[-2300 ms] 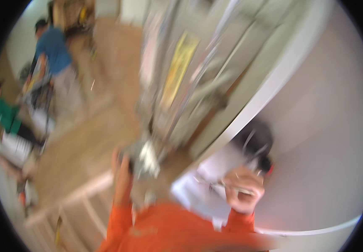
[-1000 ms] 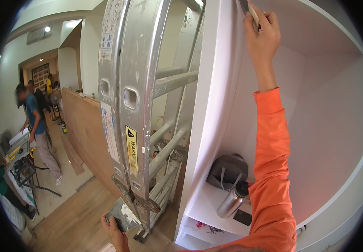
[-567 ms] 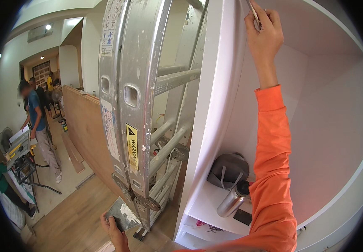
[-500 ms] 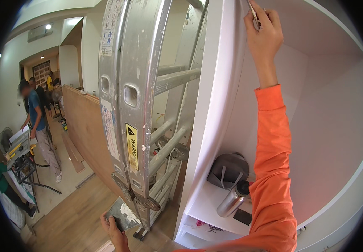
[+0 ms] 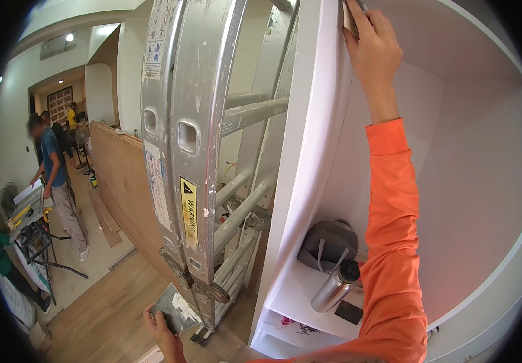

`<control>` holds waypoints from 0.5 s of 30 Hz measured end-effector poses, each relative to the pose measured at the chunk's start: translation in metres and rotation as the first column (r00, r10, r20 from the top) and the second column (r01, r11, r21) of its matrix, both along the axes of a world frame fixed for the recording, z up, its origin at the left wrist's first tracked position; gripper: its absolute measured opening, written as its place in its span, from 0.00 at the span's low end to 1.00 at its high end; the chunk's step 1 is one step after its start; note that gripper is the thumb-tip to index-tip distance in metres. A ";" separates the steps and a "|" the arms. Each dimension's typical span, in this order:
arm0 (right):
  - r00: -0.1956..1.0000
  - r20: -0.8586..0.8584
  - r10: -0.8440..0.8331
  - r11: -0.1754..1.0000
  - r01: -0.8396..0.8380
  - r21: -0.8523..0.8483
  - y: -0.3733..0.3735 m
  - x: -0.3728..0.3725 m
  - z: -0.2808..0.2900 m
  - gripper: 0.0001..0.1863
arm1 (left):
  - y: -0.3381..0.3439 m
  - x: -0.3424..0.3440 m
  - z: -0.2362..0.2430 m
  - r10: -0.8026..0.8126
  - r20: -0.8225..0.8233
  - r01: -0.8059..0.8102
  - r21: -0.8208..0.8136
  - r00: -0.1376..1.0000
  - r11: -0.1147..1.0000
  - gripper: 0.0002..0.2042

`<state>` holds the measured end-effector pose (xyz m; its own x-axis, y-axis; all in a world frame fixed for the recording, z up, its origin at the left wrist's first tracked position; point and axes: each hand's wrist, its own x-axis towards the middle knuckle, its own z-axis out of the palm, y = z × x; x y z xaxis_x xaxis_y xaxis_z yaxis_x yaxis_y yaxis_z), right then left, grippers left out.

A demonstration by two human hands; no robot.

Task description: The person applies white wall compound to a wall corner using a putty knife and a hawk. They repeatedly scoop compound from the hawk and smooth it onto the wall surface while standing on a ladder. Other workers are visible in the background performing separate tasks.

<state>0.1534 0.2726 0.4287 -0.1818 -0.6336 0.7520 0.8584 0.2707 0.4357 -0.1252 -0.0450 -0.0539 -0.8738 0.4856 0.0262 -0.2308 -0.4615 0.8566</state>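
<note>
At the lower left, my left hand point(image 5: 163, 334) grips a flat grey metal plate point(image 5: 173, 307) with a smear of white putty point(image 5: 184, 308) on it. My right hand point(image 5: 373, 54), in an orange sleeve, is raised high at the top. Its fingers are closed on a thin flat scraper point(image 5: 350, 24), held against the inner side of the white cabinet upright point(image 5: 324, 97). The scraper is partly hidden by the fingers and cut off by the frame's top edge.
A paint-spotted aluminium ladder point(image 5: 200, 103) stands left of the cabinet. On the cabinet shelf are a grey bag point(image 5: 326, 242), a steel bottle point(image 5: 333, 290) and a dark flat object point(image 5: 349, 313). A brown board point(image 5: 125, 175) leans behind the ladder. People point(image 5: 55, 163) work around a tool stand point(image 5: 31, 227) at far left.
My right hand has shifted slightly left and up, bringing the scraper to the upright's face. The left hand and its plate have hardly moved.
</note>
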 end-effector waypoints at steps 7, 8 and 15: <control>0.923 -0.169 0.345 0.929 -0.361 -0.080 -0.012 0.019 -0.003 0.14 | -0.004 0.000 0.001 -0.024 0.006 0.024 0.003 1.000 1.000 0.11; 0.902 -0.223 0.370 0.897 -0.410 -0.167 -0.015 0.024 -0.002 0.14 | -0.004 0.000 0.000 -0.021 0.008 0.021 0.009 1.000 1.000 0.11; 0.893 -0.174 0.414 0.856 -0.447 -0.260 -0.027 0.030 0.008 0.11 | -0.003 -0.002 -0.003 -0.017 -0.017 0.017 0.011 1.000 1.000 0.12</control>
<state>0.1831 0.2455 0.4370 0.1521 -0.3841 0.9107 0.6639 0.7223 0.1937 -0.1270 -0.0477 -0.0571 -0.8649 0.4998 0.0461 -0.2242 -0.4669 0.8554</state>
